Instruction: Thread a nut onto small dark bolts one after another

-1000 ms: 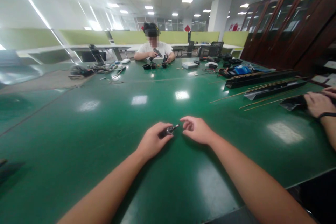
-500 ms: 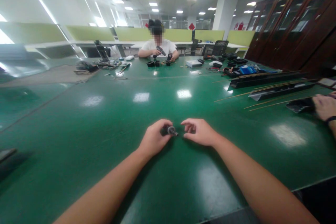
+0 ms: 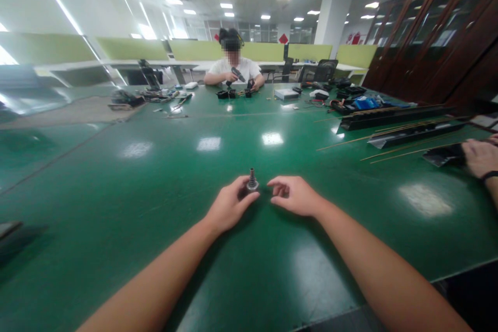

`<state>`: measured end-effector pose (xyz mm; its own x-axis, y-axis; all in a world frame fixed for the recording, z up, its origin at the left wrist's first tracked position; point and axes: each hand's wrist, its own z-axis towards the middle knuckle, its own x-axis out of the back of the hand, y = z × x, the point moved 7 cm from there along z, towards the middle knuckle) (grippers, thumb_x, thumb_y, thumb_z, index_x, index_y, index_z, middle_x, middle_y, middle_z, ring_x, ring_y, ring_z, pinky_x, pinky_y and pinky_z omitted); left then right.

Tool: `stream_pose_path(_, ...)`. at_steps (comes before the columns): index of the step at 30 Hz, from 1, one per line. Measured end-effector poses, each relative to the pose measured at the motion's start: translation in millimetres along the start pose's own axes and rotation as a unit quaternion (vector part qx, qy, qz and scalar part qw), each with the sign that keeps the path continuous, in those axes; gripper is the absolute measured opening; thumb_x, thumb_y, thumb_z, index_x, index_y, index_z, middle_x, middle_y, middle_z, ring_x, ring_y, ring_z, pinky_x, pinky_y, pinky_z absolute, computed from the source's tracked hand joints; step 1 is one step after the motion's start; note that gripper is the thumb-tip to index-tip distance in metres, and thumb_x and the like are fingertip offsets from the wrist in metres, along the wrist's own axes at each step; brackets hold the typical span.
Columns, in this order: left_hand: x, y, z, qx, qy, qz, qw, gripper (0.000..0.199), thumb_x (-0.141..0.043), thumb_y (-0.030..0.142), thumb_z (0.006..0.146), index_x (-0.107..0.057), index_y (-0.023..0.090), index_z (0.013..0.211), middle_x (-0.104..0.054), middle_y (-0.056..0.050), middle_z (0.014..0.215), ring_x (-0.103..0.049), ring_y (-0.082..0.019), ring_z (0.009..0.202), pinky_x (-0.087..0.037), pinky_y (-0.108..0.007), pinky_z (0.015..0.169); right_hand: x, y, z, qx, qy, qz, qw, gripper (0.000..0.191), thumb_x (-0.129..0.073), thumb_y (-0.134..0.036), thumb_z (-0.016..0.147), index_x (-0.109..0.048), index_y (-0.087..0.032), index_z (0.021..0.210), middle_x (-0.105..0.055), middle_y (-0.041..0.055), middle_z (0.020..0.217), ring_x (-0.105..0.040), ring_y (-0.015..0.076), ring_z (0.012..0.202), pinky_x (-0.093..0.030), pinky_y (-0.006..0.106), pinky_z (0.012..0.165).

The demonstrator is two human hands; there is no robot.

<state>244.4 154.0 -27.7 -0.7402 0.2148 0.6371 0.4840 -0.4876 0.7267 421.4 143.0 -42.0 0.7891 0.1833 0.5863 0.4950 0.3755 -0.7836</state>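
Near the table's middle, my left hand [image 3: 232, 203] has its thumb and fingers round a small grey metal part [image 3: 252, 184], stepped and tapering, with a wider ring at its base and a narrow tip pointing up. Whether the part's base rests on the table I cannot tell; the fingers hide some of its left side. Just to its right is my right hand [image 3: 293, 195], fingers bent and thumb apart from them, with nothing between. A small gap separates it from the metal part.
The glossy green table [image 3: 175, 176] spreads all around. Black channels [image 3: 400, 116] and thin rods [image 3: 346, 143] lie at right, by another person's hand [image 3: 480, 157]. Across the table a person [image 3: 233, 70] holds a power drill [image 3: 238, 74]. Tools and parts [image 3: 165, 94] lie back left.
The metal part has turned from lying tilted, tip towards the right and me, to upright with its tip up. My left fingers shifted slightly; my right hand is nearly unmoved.
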Motion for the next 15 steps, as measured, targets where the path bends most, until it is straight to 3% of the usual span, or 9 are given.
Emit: stream_pose_path(15, -2.1, 0.0, 0.2, -0.002, -0.011, -0.02, 1.0, 0.031, -0.056, 0.04, 0.093, -0.054, 0.024, 0.12, -0.064, -0.004, 0.124, -0.062, -0.02, 0.11, -0.048, -0.036, 0.1, -1.0, 0.0, -0.4, 0.002, 0.0, 0.0, 1.0, 0.035, -0.07, -0.021, 0.077, -0.068, -0.017, 0.112, -0.072, 0.0028, 0.086, -0.065, 0.0134, 0.072, -0.052, 0.026, 0.071)
